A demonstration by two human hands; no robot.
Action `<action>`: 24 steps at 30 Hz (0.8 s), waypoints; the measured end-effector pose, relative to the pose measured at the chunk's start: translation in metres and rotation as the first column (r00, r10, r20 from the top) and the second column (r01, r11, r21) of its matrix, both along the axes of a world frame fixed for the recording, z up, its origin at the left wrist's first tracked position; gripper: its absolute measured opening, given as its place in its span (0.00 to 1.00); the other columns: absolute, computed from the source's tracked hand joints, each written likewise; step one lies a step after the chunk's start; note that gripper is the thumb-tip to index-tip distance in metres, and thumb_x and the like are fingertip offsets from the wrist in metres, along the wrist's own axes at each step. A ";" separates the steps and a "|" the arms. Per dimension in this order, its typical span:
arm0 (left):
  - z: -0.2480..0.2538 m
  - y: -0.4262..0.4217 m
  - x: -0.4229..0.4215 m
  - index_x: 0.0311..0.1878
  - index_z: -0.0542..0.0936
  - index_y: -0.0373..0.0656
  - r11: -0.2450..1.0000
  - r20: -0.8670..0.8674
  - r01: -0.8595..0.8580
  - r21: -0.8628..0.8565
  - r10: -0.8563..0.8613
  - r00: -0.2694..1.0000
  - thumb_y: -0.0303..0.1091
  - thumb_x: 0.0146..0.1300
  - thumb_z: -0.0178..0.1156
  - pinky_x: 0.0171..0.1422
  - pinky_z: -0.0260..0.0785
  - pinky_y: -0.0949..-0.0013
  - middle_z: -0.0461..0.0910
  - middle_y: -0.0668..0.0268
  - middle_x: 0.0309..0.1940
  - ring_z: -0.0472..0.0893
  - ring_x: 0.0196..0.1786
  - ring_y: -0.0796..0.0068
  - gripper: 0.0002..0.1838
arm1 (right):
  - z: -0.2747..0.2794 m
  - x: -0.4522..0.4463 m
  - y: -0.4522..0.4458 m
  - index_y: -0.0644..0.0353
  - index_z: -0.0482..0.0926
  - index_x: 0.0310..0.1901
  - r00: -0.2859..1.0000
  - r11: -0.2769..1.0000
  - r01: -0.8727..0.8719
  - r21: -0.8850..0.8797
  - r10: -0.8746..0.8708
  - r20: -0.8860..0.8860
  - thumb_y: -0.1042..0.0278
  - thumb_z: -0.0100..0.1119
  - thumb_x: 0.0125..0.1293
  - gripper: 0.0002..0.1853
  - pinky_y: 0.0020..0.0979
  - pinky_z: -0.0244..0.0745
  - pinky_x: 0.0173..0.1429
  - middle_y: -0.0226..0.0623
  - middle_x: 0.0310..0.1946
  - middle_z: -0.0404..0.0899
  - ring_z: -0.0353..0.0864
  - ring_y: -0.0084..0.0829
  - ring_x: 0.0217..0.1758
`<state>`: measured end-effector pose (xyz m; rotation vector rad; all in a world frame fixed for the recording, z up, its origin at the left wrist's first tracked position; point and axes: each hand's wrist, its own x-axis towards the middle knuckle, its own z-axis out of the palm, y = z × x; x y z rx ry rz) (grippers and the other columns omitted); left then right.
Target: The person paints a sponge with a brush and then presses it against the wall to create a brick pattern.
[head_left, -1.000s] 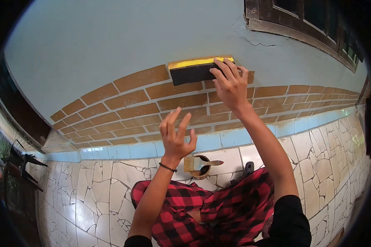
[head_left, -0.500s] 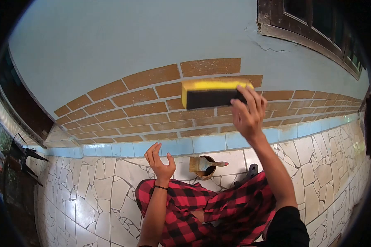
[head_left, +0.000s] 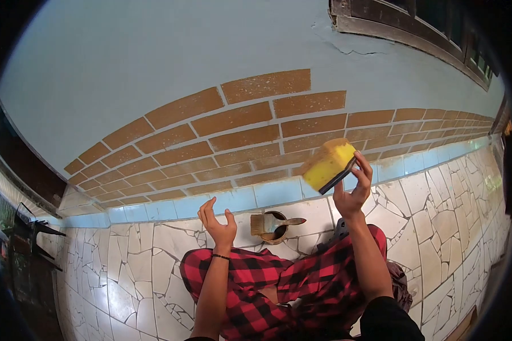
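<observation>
My right hand (head_left: pixel 354 190) grips a yellow sponge block (head_left: pixel 330 162) by its black backing. The sponge is tilted, its brown-stained face turned partly toward the wall, and slightly blurred. Raised above my knee, my left hand (head_left: pixel 217 223) holds nothing, its fingers apart and a dark band at the wrist. Between the hands, a round container (head_left: pixel 275 238) stands on the floor with a paintbrush (head_left: pixel 276 224) lying across its rim. Brown brick shapes (head_left: pixel 233 118) with pale lines between them cover the lower part of the light blue wall (head_left: pixel 153 57).
Light blue tiles (head_left: pixel 279 194) run along the wall's base. The floor (head_left: pixel 136 267) is pale broken tile. At upper right is a dark wooden window frame (head_left: pixel 404 34), with a crack in the wall below it. A dark chair (head_left: pixel 37 233) stands at far left.
My right hand has drawn the sponge down, away from the upper bricks, and turned it. The view has shifted a little. My left hand keeps nearly the same pose.
</observation>
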<state>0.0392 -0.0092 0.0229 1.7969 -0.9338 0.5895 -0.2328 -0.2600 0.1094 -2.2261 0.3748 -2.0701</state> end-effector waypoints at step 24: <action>-0.023 0.001 0.000 0.50 0.84 0.39 0.985 -0.152 0.166 0.045 -0.157 0.976 0.22 0.67 0.64 0.25 0.46 0.67 0.60 0.73 0.09 0.56 0.15 0.84 0.09 | -0.014 -0.003 0.001 0.63 0.63 0.76 0.835 0.603 -0.528 0.598 0.239 0.496 0.78 0.70 0.71 0.36 0.36 0.81 0.68 0.42 0.65 0.76 0.82 0.33 0.63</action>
